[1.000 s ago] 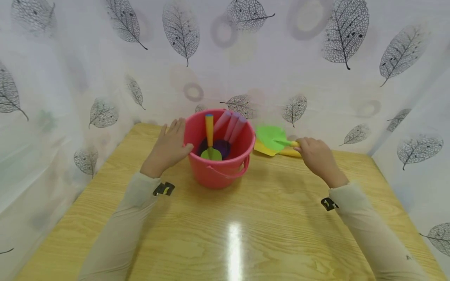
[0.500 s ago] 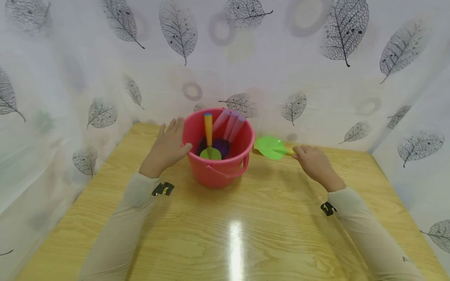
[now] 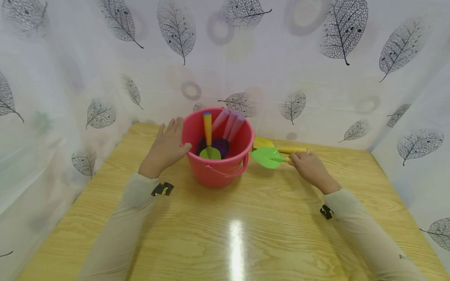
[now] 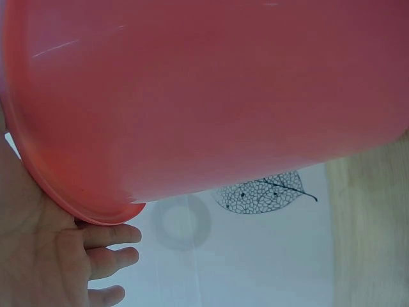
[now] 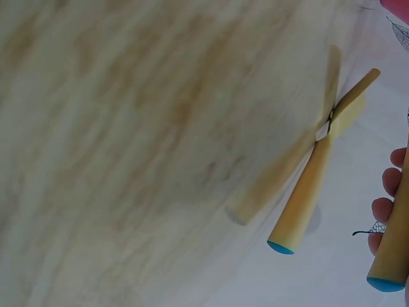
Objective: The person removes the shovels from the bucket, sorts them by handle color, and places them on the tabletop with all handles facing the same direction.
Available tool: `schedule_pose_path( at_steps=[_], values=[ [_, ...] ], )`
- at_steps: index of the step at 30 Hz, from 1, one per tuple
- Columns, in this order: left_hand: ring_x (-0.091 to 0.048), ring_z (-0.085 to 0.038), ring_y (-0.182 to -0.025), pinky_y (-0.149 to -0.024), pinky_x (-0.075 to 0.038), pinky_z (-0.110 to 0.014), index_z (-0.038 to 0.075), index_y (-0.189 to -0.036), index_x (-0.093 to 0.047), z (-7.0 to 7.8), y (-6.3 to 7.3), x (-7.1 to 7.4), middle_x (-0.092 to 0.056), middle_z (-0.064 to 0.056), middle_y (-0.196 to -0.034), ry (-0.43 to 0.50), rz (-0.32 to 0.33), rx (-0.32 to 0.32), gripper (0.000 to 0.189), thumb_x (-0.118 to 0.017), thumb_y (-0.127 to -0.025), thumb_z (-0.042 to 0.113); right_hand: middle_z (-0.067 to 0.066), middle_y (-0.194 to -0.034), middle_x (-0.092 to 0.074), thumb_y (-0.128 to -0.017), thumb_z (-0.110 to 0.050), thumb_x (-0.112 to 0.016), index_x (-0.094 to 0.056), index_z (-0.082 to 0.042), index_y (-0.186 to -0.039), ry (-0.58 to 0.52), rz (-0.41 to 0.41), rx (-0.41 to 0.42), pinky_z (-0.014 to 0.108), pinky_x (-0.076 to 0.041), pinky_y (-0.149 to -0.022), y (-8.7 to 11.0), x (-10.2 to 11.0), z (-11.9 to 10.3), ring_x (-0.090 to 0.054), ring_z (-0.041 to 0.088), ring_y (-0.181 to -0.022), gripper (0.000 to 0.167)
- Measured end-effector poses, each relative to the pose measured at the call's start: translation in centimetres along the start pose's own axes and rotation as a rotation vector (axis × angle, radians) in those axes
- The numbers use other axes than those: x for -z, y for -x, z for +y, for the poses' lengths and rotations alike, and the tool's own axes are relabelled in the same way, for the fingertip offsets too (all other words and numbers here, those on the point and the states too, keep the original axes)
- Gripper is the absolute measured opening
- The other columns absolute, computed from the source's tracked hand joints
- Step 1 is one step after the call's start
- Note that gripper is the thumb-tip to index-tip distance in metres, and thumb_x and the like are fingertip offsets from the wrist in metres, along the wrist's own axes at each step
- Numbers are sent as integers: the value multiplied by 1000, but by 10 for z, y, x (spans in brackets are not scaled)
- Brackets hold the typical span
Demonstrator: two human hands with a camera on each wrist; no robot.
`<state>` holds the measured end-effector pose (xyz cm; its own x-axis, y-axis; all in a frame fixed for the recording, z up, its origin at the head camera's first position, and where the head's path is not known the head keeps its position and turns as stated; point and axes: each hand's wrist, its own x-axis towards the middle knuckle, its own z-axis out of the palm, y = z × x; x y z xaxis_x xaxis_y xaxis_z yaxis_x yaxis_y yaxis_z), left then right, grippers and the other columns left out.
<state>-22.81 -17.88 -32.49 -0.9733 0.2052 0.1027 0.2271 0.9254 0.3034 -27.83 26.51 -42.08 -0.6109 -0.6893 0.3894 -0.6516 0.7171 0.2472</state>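
My right hand (image 3: 311, 168) grips a green toy shovel (image 3: 268, 157) by its yellow handle. In the right wrist view, several fingers (image 5: 383, 208) curl round that handle (image 5: 390, 256), which has a blue end. Behind it on the table lies a yellow toy shovel (image 3: 291, 150), close to the bucket's right side. A pink bucket (image 3: 214, 175) stands upright; my left hand (image 3: 166, 150) rests against its left rim, fingers extended. The left wrist view shows the palm (image 4: 38, 256) at the rim. Inside the bucket are a green shovel with a yellow handle (image 3: 208, 130) and purple-handled tools (image 3: 230, 125).
The wooden table (image 3: 197, 234) reaches back to a leaf-patterned curtain (image 3: 267, 70), which also hangs along both sides. The bucket's pink carrying handle (image 3: 242, 170) hangs down at its front right.
My right hand has moved the green shovel toward me and slightly left, off the yellow shovel, which now shows more fully. The left hand stays at the bucket rim.
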Motion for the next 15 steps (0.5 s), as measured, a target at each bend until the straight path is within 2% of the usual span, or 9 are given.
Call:
schedule_pose_path(
  at_steps=[2, 4, 6, 10, 15],
  values=[
    [-10, -40, -145, -117, -3, -57, -7, -148, -10, 0, 0, 0, -13, -23, -156, -1, -1, 1, 78, -47, -90, 29, 10, -75, -59, -97, -34, -41, -56, -2, -92, -12, -37, -13, 31, -33, -51, 1, -2, -1, -50, 21, -62, 35],
    [-10, -40, -145, -117, -3, -57, -7, -148, -10, 0, 0, 0, -13, -23, -156, -4, -1, 1, 78, -47, -90, 29, 10, -77, -61, -91, -24, -56, -56, -3, -93, -26, -74, -30, 34, -38, -51, 1, -5, -1, -53, 23, -64, 22],
    [-10, -40, -145, -117, -3, -57, -6, -148, -10, -1, -1, -1, -13, -22, -156, -4, -1, 1, 78, -47, -90, 29, 10, -77, -62, -85, -18, -64, -56, -3, -93, -37, -126, -53, 35, -41, -52, 2, -6, -2, -55, 23, -66, 19],
    [-10, -40, -145, -117, -3, -57, -6, -148, -10, -1, -1, -1, -13, -22, -156, -8, -3, 2, 78, -47, -90, 29, 7, -74, -59, -89, -21, -60, -52, -6, -88, -64, -195, -78, 32, -37, -53, 2, -7, -2, -53, 22, -65, 17],
    [-10, -40, -145, -117, -3, -57, -6, -148, -10, 0, -1, -1, -13, -22, -156, -6, -2, 3, 77, -46, -90, 29, 5, -72, -53, -91, -21, -57, -49, -7, -87, -95, -247, -91, 32, -38, -55, 2, -8, -3, -50, 20, -64, 16]
  ],
)
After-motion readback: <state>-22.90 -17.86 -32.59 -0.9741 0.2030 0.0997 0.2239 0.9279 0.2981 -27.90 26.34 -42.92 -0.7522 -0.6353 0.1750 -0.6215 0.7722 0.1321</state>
